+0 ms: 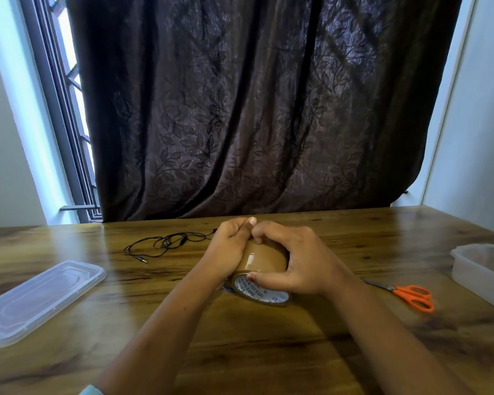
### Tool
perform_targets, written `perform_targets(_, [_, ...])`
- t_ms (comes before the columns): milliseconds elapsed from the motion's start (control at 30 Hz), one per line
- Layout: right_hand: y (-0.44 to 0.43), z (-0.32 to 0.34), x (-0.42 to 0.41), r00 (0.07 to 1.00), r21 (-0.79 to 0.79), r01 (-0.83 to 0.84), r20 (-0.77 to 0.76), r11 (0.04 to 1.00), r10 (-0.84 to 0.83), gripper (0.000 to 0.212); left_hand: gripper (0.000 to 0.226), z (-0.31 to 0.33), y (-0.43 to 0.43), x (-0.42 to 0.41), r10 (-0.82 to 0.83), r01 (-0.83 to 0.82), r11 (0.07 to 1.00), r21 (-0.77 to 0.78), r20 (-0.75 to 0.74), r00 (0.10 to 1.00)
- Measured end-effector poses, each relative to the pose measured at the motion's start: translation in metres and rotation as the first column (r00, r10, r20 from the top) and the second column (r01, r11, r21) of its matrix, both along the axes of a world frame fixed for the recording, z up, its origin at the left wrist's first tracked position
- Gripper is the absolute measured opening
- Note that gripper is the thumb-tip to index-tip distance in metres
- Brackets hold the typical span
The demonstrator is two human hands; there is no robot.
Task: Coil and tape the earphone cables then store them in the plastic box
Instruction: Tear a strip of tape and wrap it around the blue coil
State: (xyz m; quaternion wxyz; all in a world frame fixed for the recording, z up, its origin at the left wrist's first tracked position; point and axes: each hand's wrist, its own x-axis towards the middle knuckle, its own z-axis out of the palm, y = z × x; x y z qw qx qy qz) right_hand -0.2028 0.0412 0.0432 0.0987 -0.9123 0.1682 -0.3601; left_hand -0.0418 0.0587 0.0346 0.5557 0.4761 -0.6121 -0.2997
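Earphone cables lie in a loose black tangle on the table, left of and just beyond the brown tape roll, apart from both hands. The left grip curls over the tape roll's far top edge, and the right grip wraps its right side, thumb on the printed core. Left of the tape roll lies a clear lid; to its right lie orange scissors, then the plastic box.
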Motion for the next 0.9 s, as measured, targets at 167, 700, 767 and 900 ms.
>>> perform_targets(167, [0.0016, 0.0025, 0.0037, 0.994, 0.170, 0.005, -0.107, 0.985, 0.014, 0.041, 0.036, -0.0018, 0.0027, -0.0063, -0.014, 0.013, 0.999, 0.036, 0.049, 0.999])
perform_targets(700, [0.0028, 0.0008, 0.0004, 0.997, 0.188, 0.027, -0.078, 0.982, -0.013, 0.043, 0.040, 0.0007, 0.0071, -0.0103, -0.004, 0.001, 0.997, 0.076, 0.032, 0.999])
perform_targets(767, [0.0027, -0.0004, 0.0004, 0.998, 0.174, 0.031, -0.059, 0.984, -0.021, 0.043, 0.039, 0.0002, 0.0060, -0.0095, 0.005, -0.007, 0.997, 0.078, 0.027, 1.000])
perform_targets(900, [0.0029, -0.0009, -0.0002, 0.998, 0.173, 0.026, -0.054, 0.985, -0.017, 0.042, 0.037, -0.0003, 0.0057, -0.0091, 0.015, -0.016, 0.996, 0.092, 0.012, 1.000])
